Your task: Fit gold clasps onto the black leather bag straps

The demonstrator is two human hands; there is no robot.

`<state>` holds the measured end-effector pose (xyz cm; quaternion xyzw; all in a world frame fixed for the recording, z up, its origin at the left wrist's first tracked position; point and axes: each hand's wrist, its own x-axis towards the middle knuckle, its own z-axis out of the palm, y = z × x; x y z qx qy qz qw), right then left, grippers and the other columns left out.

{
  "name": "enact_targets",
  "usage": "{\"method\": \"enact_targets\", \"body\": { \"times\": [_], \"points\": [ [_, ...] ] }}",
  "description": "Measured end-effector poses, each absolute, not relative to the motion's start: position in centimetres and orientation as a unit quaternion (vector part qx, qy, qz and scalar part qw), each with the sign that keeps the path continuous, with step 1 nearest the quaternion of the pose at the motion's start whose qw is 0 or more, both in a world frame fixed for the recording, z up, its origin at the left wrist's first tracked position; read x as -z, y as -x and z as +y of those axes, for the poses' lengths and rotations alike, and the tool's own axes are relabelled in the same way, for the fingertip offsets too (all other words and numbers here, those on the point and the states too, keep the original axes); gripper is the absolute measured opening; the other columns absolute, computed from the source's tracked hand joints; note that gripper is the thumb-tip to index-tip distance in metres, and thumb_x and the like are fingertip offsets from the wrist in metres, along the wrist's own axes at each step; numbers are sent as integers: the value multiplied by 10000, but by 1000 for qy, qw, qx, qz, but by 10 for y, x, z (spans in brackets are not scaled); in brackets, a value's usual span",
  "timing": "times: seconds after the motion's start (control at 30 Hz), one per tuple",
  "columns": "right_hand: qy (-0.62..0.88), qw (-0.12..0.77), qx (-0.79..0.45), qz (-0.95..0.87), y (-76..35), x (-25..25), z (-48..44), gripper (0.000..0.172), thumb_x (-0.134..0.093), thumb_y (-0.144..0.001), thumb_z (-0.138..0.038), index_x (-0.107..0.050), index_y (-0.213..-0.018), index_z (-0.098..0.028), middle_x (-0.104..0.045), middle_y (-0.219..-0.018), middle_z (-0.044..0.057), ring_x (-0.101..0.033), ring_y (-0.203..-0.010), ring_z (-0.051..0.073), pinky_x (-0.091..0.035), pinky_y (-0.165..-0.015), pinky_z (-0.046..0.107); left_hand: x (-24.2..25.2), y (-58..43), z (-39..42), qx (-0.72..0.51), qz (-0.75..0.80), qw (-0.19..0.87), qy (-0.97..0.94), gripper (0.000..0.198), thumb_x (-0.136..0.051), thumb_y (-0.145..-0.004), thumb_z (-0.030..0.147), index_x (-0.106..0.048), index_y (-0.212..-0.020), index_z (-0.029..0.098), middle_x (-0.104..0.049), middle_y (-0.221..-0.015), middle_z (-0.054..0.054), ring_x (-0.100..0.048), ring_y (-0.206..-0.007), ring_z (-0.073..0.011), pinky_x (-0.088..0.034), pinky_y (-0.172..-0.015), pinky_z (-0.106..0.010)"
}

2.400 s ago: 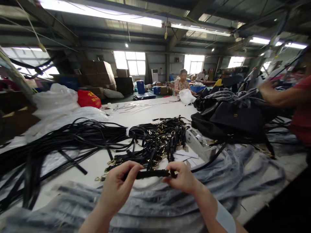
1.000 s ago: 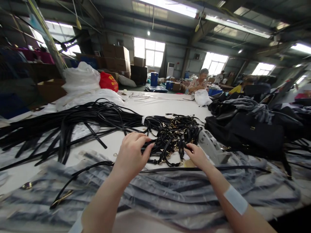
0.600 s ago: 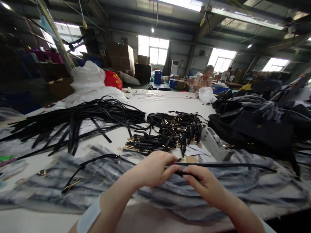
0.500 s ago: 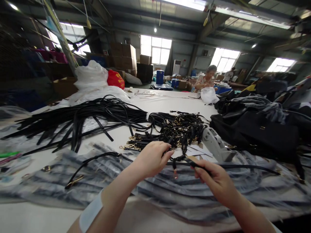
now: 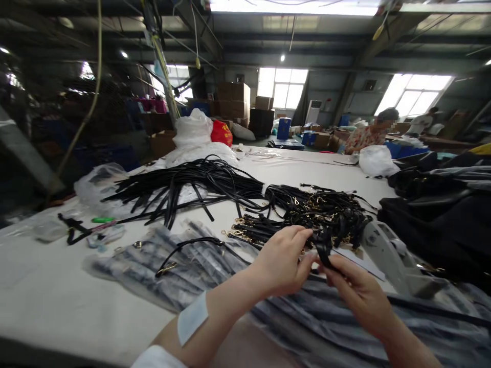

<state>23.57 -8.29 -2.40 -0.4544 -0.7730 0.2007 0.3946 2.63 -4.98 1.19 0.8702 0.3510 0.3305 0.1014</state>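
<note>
Both hands meet over the near edge of a white table (image 5: 46, 286). My left hand (image 5: 282, 268) pinches a thin black strap (image 5: 324, 250) with its fingertips. My right hand (image 5: 358, 294) grips the same strap just to the right, fingers curled round it. The strap runs off to the right across a spread of clear plastic sleeves (image 5: 307, 322). Just beyond my hands lies a tied bundle of black straps (image 5: 215, 186) with several gold clasps (image 5: 236, 232).
A pile of black bags (image 5: 441, 214) fills the right side. A grey tape dispenser (image 5: 395, 260) stands right of my hands. White and red sacks (image 5: 199, 133) sit at the far left. A person (image 5: 368, 135) sits at the table's far end. A single strap (image 5: 184, 248) lies on sleeves.
My view has swung left, so the table's left side shows more. My hands have drawn closer together on the strap and lifted its end slightly toward the bundle.
</note>
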Motion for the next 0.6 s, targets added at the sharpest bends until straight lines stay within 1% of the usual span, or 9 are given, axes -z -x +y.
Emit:
{"method": "enact_targets", "body": {
  "times": [0.07,0.13,0.2,0.27,0.37,0.43,0.5,0.53,0.6],
  "points": [
    [528,363,-193,-743,-240,46,-59,311,-512,-936,-385,-699,-1115,-211,-731,-905,68,-672,-753,200,-532,-622,267,-9,-22,-44,-245,384,84,-886,402,-483,-953,370,-584,-1226,94,-618,-1256,-160,-562,-1204,-271,-454,-1064,-395],
    [604,326,-161,-709,-248,73,-37,335,-545,-886,-420,-706,-1091,-210,-749,-950,79,-693,-804,244,-546,-658,320,-5,-17,-39,-123,400,81,-904,377,-540,-914,400,-654,-1095,90,-677,-1124,-173,-635,-1090,-304,-518,-966,-419],
    [647,299,-129,-690,-257,100,-22,338,-545,-859,-431,-713,-1051,-209,-755,-945,88,-700,-849,279,-553,-733,381,-3,-15,-36,-7,405,98,-909,372,-594,-867,420,-691,-1008,90,-715,-1012,-178,-687,-974,-320,-564,-856,-412],
    [649,290,-121,-693,-266,119,-17,340,-532,-851,-428,-708,-1039,-205,-751,-972,98,-694,-917,292,-542,-826,424,-2,-15,-34,52,408,116,-904,390,-614,-842,436,-704,-995,89,-730,-986,-186,-705,-936,-325,-578,-799,-394],
    [638,324,-90,-692,-273,120,-22,383,-531,-822,-410,-670,-1101,-186,-709,-1114,125,-648,-1056,306,-499,-940,469,-2,-17,-32,55,405,125,-904,393,-603,-844,427,-701,-1027,94,-734,-1021,-184,-706,-959,-317,-574,-811,-381],
    [627,365,-52,-686,-273,103,-27,418,-522,-827,-405,-631,-1162,-179,-665,-1201,137,-604,-1137,308,-465,-994,483,-1,-18,-30,54,406,133,-903,394,-605,-842,429,-701,-1031,96,-737,-1022,-179,-707,-959,-318,-576,-814,-381],
    [601,385,-33,-700,-270,78,-23,434,-524,-854,-427,-603,-1207,-188,-631,-1258,131,-570,-1190,292,-439,-1033,464,-1,-16,-28,59,412,142,-898,395,-618,-832,439,-708,-1011,98,-741,-999,-181,-714,-934,-325,-583,-794,-388],
    [591,377,-32,-713,-268,65,-17,438,-529,-867,-447,-600,-1216,-192,-627,-1266,124,-566,-1196,281,-432,-1043,447,-1,-15,-27,56,417,145,-895,388,-620,-829,435,-709,-1002,99,-743,-990,-182,-717,-922,-328,-586,-786,-392],
    [598,320,-39,-734,-261,45,4,464,-545,-874,-486,-602,-1224,-187,-628,-1274,117,-558,-1208,268,-411,-1067,415,-3,-11,-25,38,427,147,-891,368,-621,-826,415,-706,-997,100,-743,-985,-185,-719,-912,-335,-587,-781,-404]
  ]
}}
